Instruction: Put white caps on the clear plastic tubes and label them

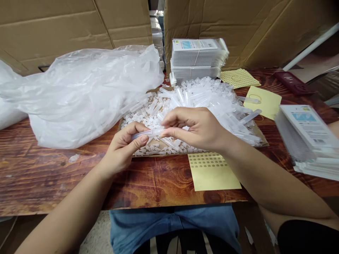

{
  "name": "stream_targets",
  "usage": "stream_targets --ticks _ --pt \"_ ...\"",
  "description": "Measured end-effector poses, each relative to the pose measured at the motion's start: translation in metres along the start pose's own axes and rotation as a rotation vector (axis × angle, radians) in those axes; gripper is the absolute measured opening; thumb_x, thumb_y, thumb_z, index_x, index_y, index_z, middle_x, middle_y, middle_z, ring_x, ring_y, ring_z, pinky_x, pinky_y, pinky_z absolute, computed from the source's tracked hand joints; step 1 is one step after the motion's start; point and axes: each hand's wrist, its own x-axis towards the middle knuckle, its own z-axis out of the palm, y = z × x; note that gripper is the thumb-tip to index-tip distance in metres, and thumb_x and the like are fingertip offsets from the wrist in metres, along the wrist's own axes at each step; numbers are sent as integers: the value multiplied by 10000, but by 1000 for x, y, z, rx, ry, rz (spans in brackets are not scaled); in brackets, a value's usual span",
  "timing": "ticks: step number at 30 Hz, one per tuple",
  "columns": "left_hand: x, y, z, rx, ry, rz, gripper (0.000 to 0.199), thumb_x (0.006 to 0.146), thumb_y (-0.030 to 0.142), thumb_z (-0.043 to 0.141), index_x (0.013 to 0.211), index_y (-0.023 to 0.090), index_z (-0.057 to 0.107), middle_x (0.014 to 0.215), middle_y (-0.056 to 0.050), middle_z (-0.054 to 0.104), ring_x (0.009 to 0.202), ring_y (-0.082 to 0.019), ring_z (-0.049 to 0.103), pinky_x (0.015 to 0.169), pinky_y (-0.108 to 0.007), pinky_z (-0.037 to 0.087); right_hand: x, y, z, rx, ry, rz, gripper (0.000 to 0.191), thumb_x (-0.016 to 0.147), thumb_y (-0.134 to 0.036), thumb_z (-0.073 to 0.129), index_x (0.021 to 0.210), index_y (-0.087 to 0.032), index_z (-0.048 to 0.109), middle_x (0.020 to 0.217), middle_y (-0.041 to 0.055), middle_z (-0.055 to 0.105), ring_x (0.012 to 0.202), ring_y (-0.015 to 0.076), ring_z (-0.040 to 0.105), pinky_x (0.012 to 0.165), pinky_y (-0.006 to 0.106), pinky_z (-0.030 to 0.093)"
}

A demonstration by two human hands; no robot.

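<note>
A slim translucent plastic tube (143, 134) lies between the thumb and fingers of my left hand (122, 145), tilted slightly up to the right. My right hand (197, 127) is closed in a pinch at the tube's right end; its fingertips partly cover that end, so I cannot tell whether a separate cap is there. Both hands are above a shallow cardboard tray (156, 154). Small white plastic pieces (152, 107) fill its left side, and a heap of clear tubes (209, 95) fills its right.
A sticker sheet (214, 178) lies before the tray. A large plastic bag (87, 95) covers the left. Banded packs of clear sleeves (194, 58) stand behind; another stack (309, 134) sits right. Yellow sheets (263, 102) and a dark red object (293, 83) lie at back right.
</note>
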Motion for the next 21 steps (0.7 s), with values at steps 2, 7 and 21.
stream_targets --ticks 2,7,21 --pt "0 1 0 12 -4 19 282 843 467 786 845 203 686 689 8 584 618 -121 475 605 -257 397 1 -2 -4 -76 -80 -63 198 980 -265 654 806 -172 648 684 -47 629 632 68 569 631 202 454" --pt "-2 -2 5 57 -36 38 251 891 436 742 859 199 664 691 14 571 620 -117 474 593 -252 381 -2 -5 -6 -231 -143 -164 331 1014 -249 579 691 -173 559 635 -38 563 590 74 485 601 216 397" --pt "26 -31 -21 348 467 223 437 888 660 619 869 227 555 701 24 456 599 -121 394 574 -310 346 14 -3 7 -395 -263 6 106 986 -188 552 939 -162 644 916 47 646 832 153 568 756 288 437"
